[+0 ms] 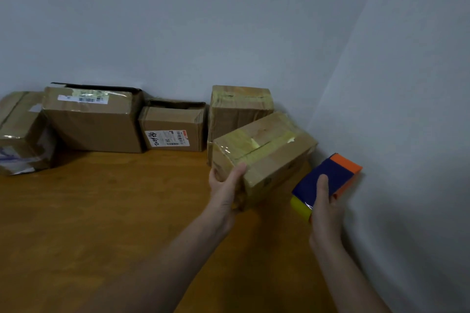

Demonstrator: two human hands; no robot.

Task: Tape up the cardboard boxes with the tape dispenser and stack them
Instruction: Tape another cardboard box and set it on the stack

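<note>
My left hand (227, 185) grips the near corner of a small cardboard box (267, 157) sealed with yellowish tape; the box is tilted, its far end up. My right hand (324, 207) holds a blue and orange tape dispenser (330, 175) with a yellow tape roll at its near end, just right of that box. Behind the held box stands another taped box (239, 107) against the wall.
Several more cardboard boxes line the back wall: a small labelled one (173, 129), a large one (94, 119) and one at the far left (21, 132). The wooden table (114, 211) lies in front. A white wall (407, 109) is close on the right.
</note>
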